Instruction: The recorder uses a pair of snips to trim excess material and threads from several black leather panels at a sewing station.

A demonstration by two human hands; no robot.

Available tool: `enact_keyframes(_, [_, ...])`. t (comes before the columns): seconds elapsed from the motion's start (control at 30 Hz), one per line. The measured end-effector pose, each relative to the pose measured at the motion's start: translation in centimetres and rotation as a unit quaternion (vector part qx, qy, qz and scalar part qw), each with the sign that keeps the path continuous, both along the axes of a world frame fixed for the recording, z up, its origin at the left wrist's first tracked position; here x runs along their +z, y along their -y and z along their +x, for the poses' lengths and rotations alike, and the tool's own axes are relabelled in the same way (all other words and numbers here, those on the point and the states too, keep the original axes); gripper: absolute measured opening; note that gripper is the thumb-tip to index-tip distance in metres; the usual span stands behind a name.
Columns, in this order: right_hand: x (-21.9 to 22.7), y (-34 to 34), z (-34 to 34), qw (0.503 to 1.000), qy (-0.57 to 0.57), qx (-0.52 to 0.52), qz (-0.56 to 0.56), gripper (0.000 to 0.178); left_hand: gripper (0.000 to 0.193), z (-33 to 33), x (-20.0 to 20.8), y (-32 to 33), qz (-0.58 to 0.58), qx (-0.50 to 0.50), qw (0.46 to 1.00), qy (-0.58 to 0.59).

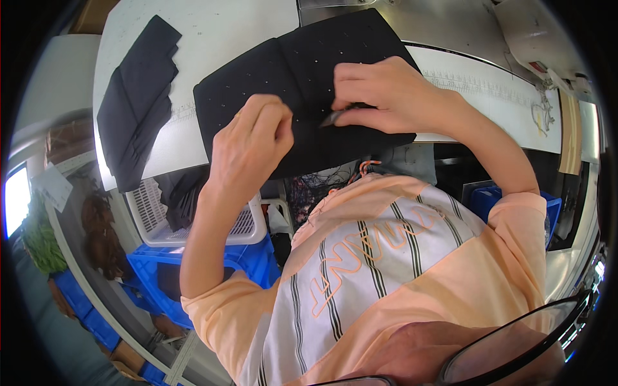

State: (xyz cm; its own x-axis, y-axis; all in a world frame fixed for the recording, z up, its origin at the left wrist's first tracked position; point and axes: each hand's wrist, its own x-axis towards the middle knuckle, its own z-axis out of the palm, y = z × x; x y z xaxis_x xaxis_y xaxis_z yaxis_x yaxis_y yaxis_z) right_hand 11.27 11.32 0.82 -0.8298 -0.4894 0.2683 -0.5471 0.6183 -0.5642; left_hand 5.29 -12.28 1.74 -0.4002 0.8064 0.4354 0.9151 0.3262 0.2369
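Observation:
A dark fabric piece with a seam down its middle and small pale specks lies on the white table. Over its left half is my left hand, its fingers curled closed in a pinch. Whatever they grip, perhaps a thread or a bit of the cloth, cannot be made out. My right hand is closed around small thread snips. Only their dark metal tip shows, pointing left just above the fabric. The rest of the tool is hidden by my fingers.
A stack of folded dark fabric pieces lies at the table's left. Below the edge stands a white plastic basket with dark cloth, above a blue crate. Ruler markings run along the table at right, near a metal machine surface.

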Motion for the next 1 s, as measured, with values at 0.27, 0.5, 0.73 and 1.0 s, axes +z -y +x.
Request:
enact_keyframes(0.27, [0.5, -2.7, 2.5, 0.993, 0.068, -0.077, -0.051, 0.022, 0.023, 3.5, -1.0, 3.3, 0.082, 0.014, 0.996, 0.015])
enact_keyframes(0.5, [0.0, -2.7, 2.5, 0.994, 0.058, -0.080, -0.056, 0.025, 0.031, 2.1, -1.9, 0.8, 0.034, 0.004, 0.999, -0.015])
enact_keyframes(0.73, [0.0, -2.6, 2.7, 0.991, 0.055, -0.097, -0.068, 0.029, 0.037, 1.8, -1.1, 0.5, -0.043, 0.116, 0.991, -0.050])
enact_keyframes(1.0, [0.6, -2.5, 2.6, 0.995, 0.041, -0.093, -0.023, 0.024, 0.025, 2.2, -1.2, 1.2, 0.023, -0.010, 1.000, -0.008])
